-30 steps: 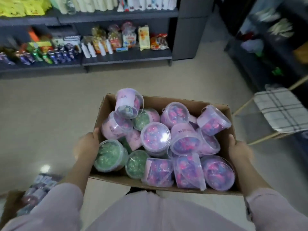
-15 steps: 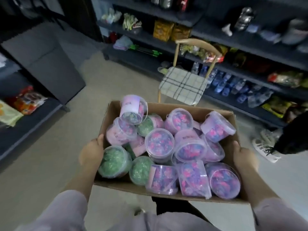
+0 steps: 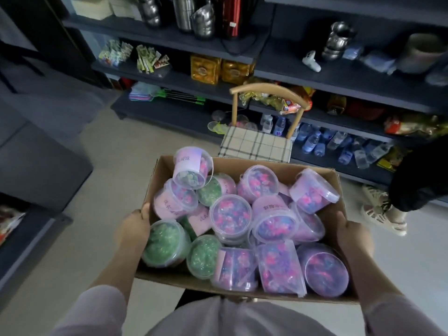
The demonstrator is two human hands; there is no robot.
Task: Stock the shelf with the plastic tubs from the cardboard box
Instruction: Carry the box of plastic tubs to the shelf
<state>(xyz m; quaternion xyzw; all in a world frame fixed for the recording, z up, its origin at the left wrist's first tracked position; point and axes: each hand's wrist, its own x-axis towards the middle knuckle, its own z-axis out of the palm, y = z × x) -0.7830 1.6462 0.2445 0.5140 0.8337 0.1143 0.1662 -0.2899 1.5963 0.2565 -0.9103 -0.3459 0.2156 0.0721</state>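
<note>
Plastic tubs [image 3: 230, 215] lie in the cardboard box [image 3: 229, 165] gripped between your left hand [image 3: 133, 226] and right hand [image 3: 351, 235], shelf [image 3: 339, 77] directly ahead.

The cardboard box [image 3: 232, 163] is brown, matt and a bit rough. The tubs [image 3: 230, 215] are clear, shiny plastic with smooth lids. The chair [image 3: 266, 88] has a smooth wood back, and its cushion [image 3: 254, 144] is soft cloth. The pots [image 3: 203, 20] are shiny metal. The shelf [image 3: 339, 77] is dark and matt. The bottles [image 3: 312, 141] are clear plastic.
</note>
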